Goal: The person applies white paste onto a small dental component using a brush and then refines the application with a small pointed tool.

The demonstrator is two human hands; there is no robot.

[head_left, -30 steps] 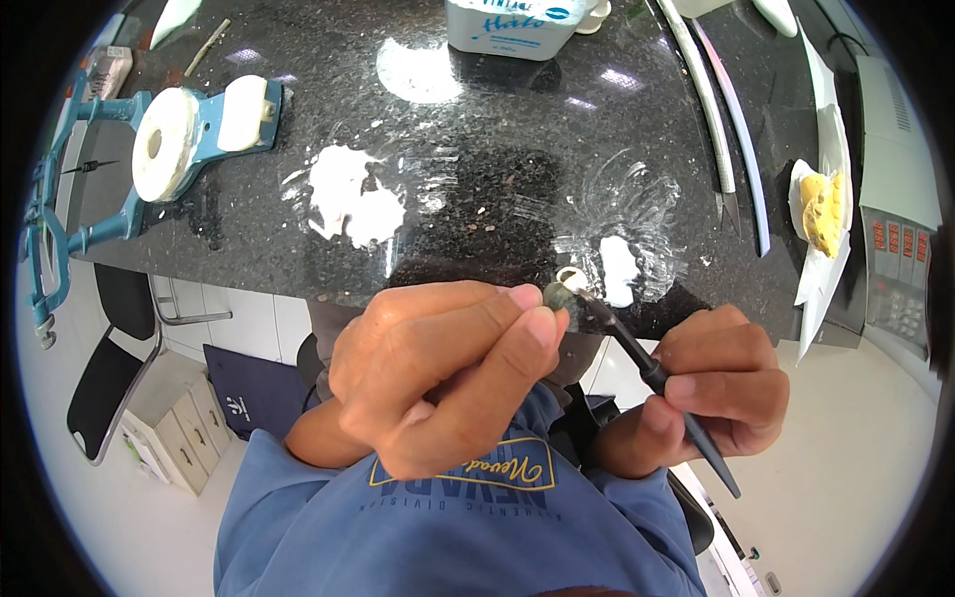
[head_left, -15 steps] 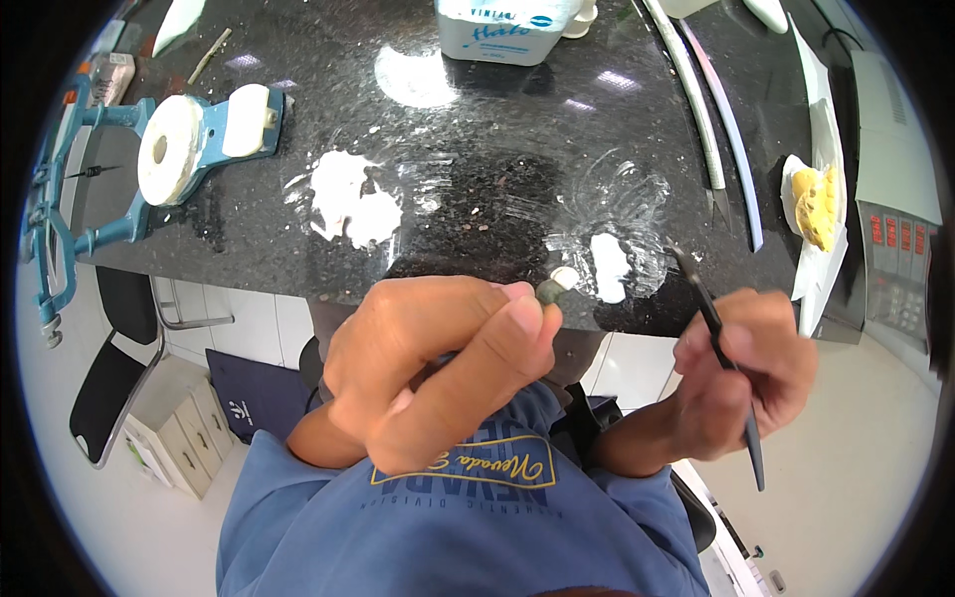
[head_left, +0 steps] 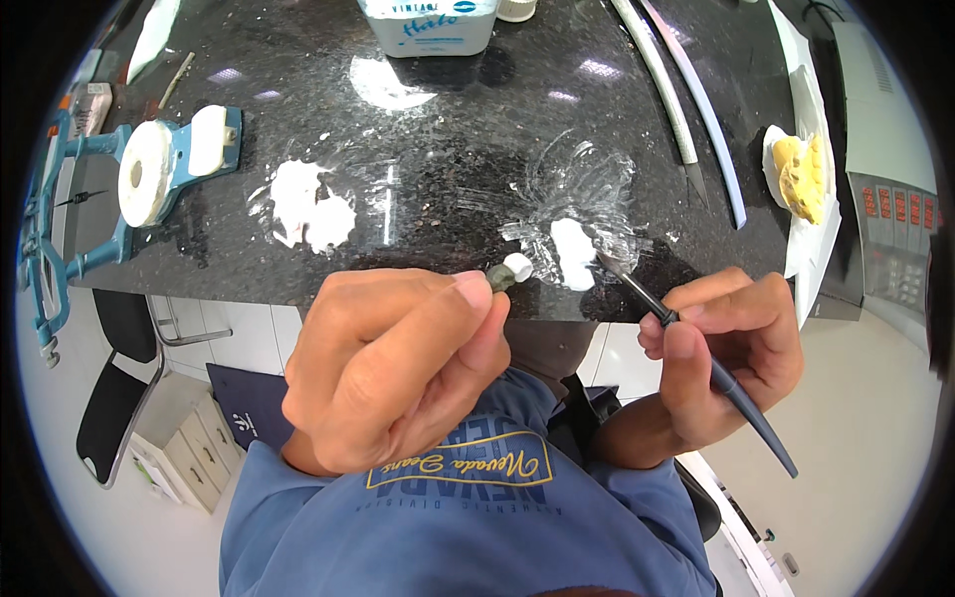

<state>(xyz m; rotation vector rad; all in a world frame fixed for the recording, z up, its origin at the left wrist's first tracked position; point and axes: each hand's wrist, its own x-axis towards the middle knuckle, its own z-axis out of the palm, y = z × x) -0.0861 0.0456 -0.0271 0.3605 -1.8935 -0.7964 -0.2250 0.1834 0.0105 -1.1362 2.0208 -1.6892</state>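
Between thumb and fingertips my left hand (head_left: 398, 363) pinches a small dark-green piece with a rounded white tip (head_left: 517, 266), which looks like a dental die with a tooth cap. A slim black brush (head_left: 734, 390) lies across the fingers of my right hand (head_left: 731, 343), gripped near its middle. The brush's tip is at the right edge of a small white paste mound (head_left: 572, 251) on the black speckled counter (head_left: 438, 169), amid white smears. A larger white paste patch (head_left: 310, 207) spreads farther left.
A blue dental articulator (head_left: 119, 194) with white plaster plates stands at the left. At the back are a white tub (head_left: 428, 25), a pointed knife (head_left: 667, 90) and a lilac strip (head_left: 711, 129). A yellow tooth model (head_left: 799, 174) rests on paper at the right.
The brush has swung left and its tip has come down beside the small white mound. My left hand has shifted slightly left with the green piece. The whole view has shifted a little.
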